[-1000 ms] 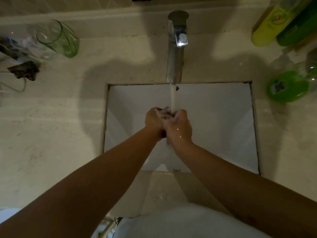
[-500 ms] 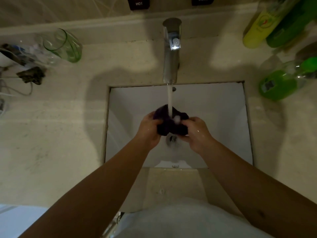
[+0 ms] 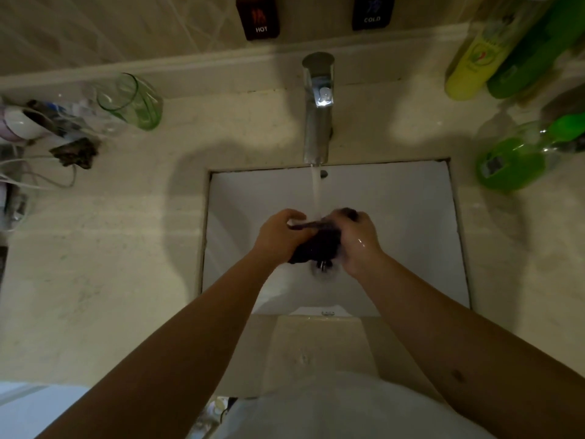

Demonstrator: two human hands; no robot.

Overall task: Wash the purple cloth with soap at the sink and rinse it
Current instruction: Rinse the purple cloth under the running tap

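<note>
Over the white sink (image 3: 411, 248), the purple cloth (image 3: 319, 245) is held bunched between both hands, above the drain (image 3: 323, 266). The left hand (image 3: 280, 236) and the right hand (image 3: 357, 239) are curled round it, fingers pressed into the fabric. Water is run from the tap (image 3: 317, 122) onto the cloth. Farther off, a green glass (image 3: 133, 101) is seen at left, its contents indistinct; bottles (image 3: 506, 163) of green liquid lie at right.
</note>
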